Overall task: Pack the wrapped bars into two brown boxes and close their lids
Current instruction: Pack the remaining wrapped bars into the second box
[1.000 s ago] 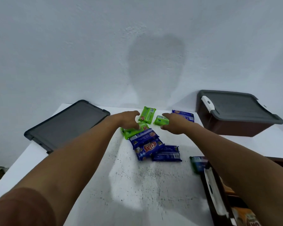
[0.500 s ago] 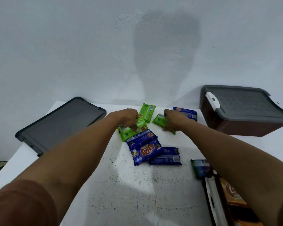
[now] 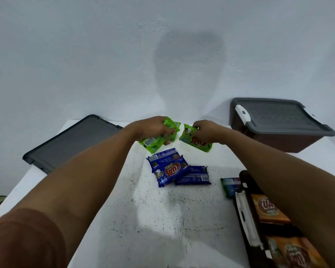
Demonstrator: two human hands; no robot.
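Note:
My left hand grips green wrapped bars, lifted just above the white table at its far middle. My right hand holds another green bar a little to the right. Below them lie three blue bars in a loose pile. A further blue-green bar lies beside the open brown box at the near right, which holds orange wrapped bars. A second brown box stands at the far right with its grey lid on.
A loose dark grey lid lies at the table's far left corner, partly over the edge. A white wall rises right behind the table. My forearms cross the near part of the tabletop.
Both hands have lifted their green bars off the table. The green bar that lay at the back is no longer on the table; my left hand now holds more than one.

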